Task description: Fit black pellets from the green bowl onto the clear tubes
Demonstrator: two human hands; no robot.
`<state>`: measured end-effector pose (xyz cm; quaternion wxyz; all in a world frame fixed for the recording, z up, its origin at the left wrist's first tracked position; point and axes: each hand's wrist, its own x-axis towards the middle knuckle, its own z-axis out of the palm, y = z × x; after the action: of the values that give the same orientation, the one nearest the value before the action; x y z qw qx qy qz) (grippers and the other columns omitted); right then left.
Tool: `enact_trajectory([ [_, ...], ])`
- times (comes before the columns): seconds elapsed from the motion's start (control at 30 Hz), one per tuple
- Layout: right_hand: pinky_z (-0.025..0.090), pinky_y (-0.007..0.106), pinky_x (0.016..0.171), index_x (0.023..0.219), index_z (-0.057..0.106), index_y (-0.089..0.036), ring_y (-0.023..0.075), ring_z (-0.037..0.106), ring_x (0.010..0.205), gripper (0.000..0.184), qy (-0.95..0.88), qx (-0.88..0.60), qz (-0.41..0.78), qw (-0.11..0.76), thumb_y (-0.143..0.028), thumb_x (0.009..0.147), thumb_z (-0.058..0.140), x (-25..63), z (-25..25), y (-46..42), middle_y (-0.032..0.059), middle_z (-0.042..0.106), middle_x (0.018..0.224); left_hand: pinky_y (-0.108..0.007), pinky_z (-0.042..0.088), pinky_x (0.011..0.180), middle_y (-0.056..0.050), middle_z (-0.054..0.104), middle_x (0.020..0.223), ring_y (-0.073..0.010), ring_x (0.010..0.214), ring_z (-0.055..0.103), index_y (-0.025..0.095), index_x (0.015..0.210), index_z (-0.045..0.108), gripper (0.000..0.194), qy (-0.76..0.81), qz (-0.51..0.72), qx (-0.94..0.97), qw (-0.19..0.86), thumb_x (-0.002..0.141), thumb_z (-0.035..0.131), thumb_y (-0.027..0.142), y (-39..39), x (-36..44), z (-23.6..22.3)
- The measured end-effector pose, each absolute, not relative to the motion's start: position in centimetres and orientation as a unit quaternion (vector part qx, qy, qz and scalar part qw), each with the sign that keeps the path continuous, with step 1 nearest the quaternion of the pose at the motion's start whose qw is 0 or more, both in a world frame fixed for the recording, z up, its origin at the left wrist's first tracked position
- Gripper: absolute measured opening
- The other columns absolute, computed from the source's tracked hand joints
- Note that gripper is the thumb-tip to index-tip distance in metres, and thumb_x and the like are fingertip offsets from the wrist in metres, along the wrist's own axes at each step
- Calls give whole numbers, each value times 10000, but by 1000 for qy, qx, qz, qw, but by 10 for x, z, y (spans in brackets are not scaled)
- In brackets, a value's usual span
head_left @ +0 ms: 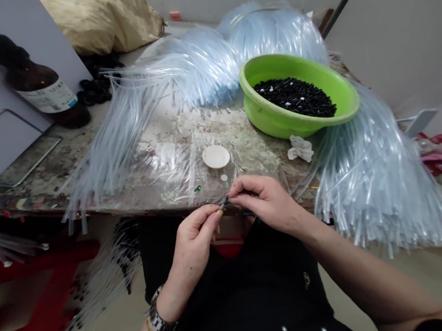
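Observation:
At the table's front edge, my left hand (195, 238) and my right hand (267, 200) meet with thumbs and forefingers pinched. A small black piece (226, 202) shows at the fingertips of my right hand. My left fingertips close right beside it; what they hold is mostly hidden. Just beyond my hands is a shallow white dish (216, 156) with a small white disc (224, 177) in front of it. A green basin (254, 108) farther right holds many short black pieces (297, 98), with a few white bits on top.
Bundles of clear plastic tubes (108, 134) lie on the left, at the back and on the right (380, 171). A brown bottle (42, 86) and a wire frame (8, 146) stand left. Crumpled white tissue (299, 149) lies by the basin. A red stool (43, 299) is below left.

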<state>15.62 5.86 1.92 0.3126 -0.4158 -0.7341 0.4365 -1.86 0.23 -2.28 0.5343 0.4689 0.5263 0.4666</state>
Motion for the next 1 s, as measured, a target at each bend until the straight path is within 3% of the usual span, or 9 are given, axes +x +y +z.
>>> enact_trajectory([
  [0.63, 431, 243, 709, 741, 593, -186, 128, 591, 725, 153, -768, -418, 390, 288, -74, 841, 570, 156, 13, 48, -9, 656, 755, -252, 456, 654, -18, 663, 778, -145, 667, 553, 200, 851, 723, 128, 542, 441, 562, 443, 880, 601, 224, -2, -21, -26],
  [1.0, 449, 249, 704, 750, 611, -191, 135, 607, 731, 147, -741, -446, 389, 317, -97, 847, 552, 152, 1, 42, 0, 665, 752, -246, 442, 600, -4, 614, 677, -148, 632, 538, 189, 785, 704, 149, 554, 429, 529, 479, 867, 591, 242, 1, -15, -29],
])
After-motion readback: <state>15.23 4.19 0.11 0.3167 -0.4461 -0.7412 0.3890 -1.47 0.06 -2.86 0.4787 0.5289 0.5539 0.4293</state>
